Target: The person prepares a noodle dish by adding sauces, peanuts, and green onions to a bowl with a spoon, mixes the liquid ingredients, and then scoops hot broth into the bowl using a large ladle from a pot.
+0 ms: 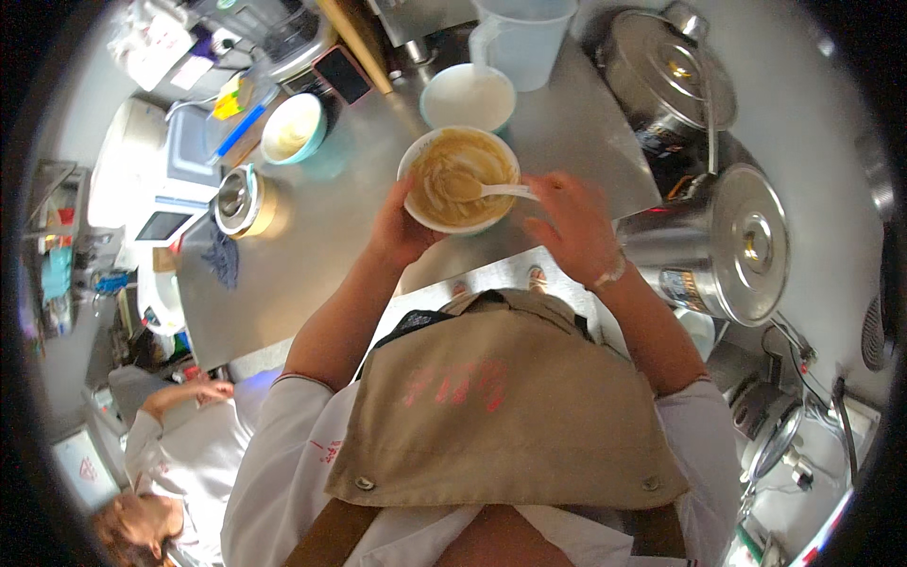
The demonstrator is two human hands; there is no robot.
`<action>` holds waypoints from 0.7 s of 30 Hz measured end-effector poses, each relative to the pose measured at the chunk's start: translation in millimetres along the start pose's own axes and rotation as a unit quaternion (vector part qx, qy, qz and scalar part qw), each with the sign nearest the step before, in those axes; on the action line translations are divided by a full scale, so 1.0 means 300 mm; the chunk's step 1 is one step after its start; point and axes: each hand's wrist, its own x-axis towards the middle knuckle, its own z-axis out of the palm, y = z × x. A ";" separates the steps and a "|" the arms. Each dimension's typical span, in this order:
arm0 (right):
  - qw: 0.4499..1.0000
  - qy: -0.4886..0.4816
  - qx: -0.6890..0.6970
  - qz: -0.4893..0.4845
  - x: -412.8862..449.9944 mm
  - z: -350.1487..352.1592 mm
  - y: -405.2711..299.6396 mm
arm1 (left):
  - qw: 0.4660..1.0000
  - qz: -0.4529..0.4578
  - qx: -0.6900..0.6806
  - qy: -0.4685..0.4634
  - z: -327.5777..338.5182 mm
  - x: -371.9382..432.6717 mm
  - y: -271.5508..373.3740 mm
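Note:
My left hand [405,230] grips the near left side of a white bowl [409,157], its thumb by the rim. A thick tan paste [489,152] coats the bowl's inside in smears. A pale spoon [504,190] lies across the bowl with its head in the paste. My right hand [574,220], blurred, holds the spoon's handle end at the right rim; its lower fingers are spread. Just behind stands a second bowl [468,96] with a white inside, close against the first one.
A steel table [340,212] carries another bowl [292,131], a phone [342,74], a metal container [241,202] and a clear plastic jug [531,42]. Large lidded steel pots [666,248] stand at the right. Another person [191,439] is at the lower left.

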 end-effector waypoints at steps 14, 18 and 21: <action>0.923 0.069 -0.119 0.358 -0.207 -0.286 1.010 | 0.987 -0.097 -0.029 0.122 0.148 0.580 -0.439; 0.871 -0.118 -0.111 0.464 -0.130 -0.214 1.164 | 0.986 -0.053 0.018 0.158 0.056 0.684 -0.479; 0.866 -0.142 -0.014 0.479 -0.096 -0.161 1.255 | 0.986 0.000 0.067 0.154 -0.086 0.742 -0.464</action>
